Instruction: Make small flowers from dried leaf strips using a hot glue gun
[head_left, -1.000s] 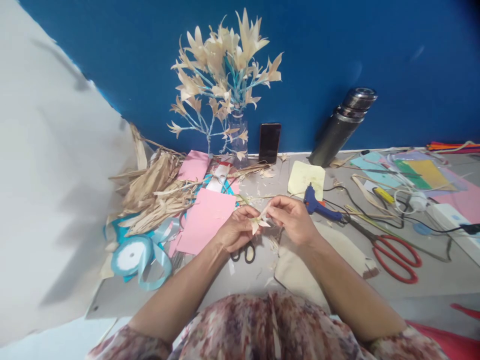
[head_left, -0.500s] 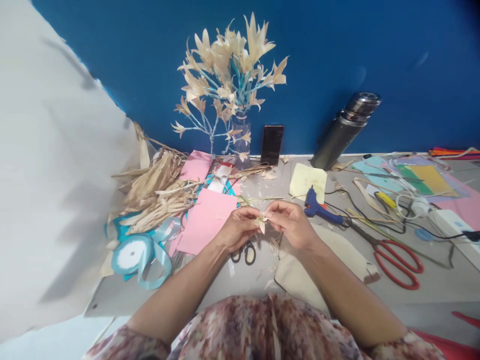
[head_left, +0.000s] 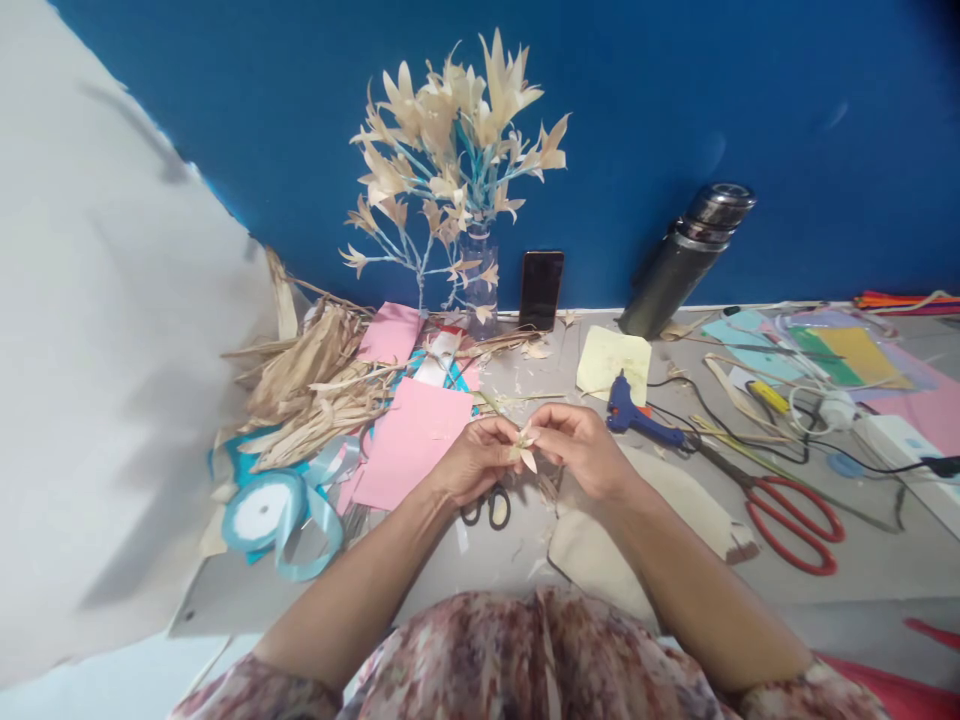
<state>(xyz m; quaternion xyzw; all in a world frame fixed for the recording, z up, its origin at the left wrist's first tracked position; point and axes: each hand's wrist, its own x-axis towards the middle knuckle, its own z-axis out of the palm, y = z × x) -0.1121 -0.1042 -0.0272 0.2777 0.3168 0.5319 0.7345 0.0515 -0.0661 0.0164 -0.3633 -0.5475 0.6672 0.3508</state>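
A small cream husk flower [head_left: 526,455] is held between my two hands over the table, one pale petal pointing down. My left hand [head_left: 480,460] pinches it from the left, fingers closed. From the right, my right hand [head_left: 579,447] pinches the flower's edge between thumb and fingertips. Just below the left hand lie the dark handles of small scissors [head_left: 496,507]. A pink paper sheet [head_left: 412,440] lies beside the left hand, and a blue glue gun [head_left: 637,415] rests beyond the right one.
Husk flowers [head_left: 457,130] stand in a clear bottle [head_left: 480,280] by the wall, near a phone [head_left: 541,290] and a dark flask [head_left: 682,265]. Dried husks [head_left: 315,380] and a ribbon roll [head_left: 266,510] lie left. Red-handled scissors [head_left: 795,525] and cords lie right.
The flower has turned slightly between my fingertips, so its petals show more spread and its lower petal points more to the right. Both hands keep nearly the same place.
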